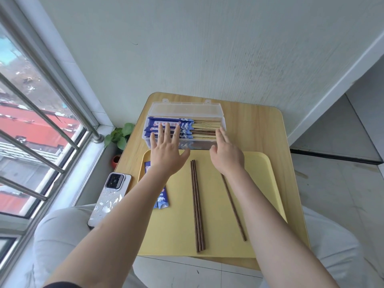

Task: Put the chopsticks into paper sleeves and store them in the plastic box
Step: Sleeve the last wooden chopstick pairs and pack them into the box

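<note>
Head view: both hands spread at the open chopstick box

Head-camera frame, taking the yellow plastic tray (pixel 268 183) as landmark. Left of the tray a white patterned phone (pixel 109 197) lies on the wooden table (pixel 257 125). On the tray's left part, blue paper sleeves (pixel 161 199) lie partly under the forearm. Beyond the tray's far edge stands the clear plastic box (pixel 182 109), lid open, holding sleeved chopsticks (pixel 176 126). The left hand (pixel 167 151) hovers over the box's near-left part, fingers straight and fanned apart, gripping nothing; contact cannot be told. At the tray's middle lies a dark brown wooden chopstick pair (pixel 197 204). The right hand (pixel 227 151) has straight fingers together, tips at the box's right end. A single brown chopstick (pixel 233 208) lies on the tray's right part.
</note>
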